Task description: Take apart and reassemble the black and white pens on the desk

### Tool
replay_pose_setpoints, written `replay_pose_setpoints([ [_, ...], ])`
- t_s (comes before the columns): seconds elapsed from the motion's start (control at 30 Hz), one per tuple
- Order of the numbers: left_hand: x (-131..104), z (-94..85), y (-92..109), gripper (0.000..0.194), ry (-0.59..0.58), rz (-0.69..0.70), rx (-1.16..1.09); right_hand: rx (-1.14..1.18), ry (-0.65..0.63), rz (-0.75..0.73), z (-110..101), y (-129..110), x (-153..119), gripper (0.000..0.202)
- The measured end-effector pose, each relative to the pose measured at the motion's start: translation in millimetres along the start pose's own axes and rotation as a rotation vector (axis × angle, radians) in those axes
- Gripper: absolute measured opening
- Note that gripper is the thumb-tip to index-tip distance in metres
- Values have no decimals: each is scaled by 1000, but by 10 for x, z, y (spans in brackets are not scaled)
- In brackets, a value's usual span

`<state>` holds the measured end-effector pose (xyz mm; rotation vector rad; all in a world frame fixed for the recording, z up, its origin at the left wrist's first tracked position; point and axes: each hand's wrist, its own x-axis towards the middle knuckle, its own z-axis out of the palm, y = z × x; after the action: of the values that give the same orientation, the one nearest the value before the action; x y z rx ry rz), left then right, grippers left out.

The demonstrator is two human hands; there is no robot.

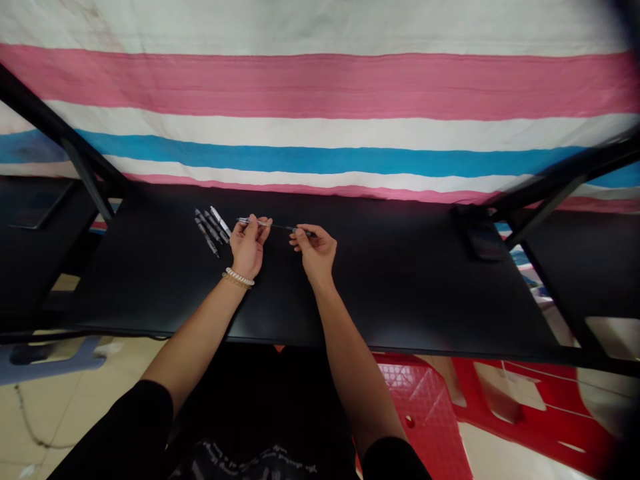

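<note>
Down at five o'clock, nearest, there's a red stool [420, 407] beside the black table [415, 287]. Over the table now, left hand [249, 247], beaded bracelets [239, 279] at its wrist, grip narrow, pinching a clear pen barrel [243, 220]! Right hand [317, 253], at three o'clock from it, grip closed on a thin dark rod [283, 227] in line with that barrel. Loose pens [211, 228] lie at nine o'clock from the left hand. Beyond, at twelve, hangs striped sheeting [320, 87].
</note>
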<state>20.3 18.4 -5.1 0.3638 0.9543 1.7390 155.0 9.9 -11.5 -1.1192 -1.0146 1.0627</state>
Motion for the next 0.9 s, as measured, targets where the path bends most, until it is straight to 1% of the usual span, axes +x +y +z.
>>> replay_pose_setpoints([
  [0.17,8,-12,-12,31,-14,14,14,-12,4,-9,-8,-7,3,32],
  [0.4,38,-37,-22,30,22,77,40,-1,12,-43,-25,-33,5,27],
  [0.53,39,-39,-15,30,26,76,30,-14,-3,-41,-26,-38,8,26],
  [0.63,5,-28,-15,32,-14,32,32,-4,-39,-28,-1,-32,-7,28],
  [0.8,-57,-12,-19,32,-138,-62,68,-23,-113,-16,49,-21,-68,34],
  [0.9,-58,-12,-14,30,-138,-78,58,-50,-126,-30,53,-18,-93,31],
])
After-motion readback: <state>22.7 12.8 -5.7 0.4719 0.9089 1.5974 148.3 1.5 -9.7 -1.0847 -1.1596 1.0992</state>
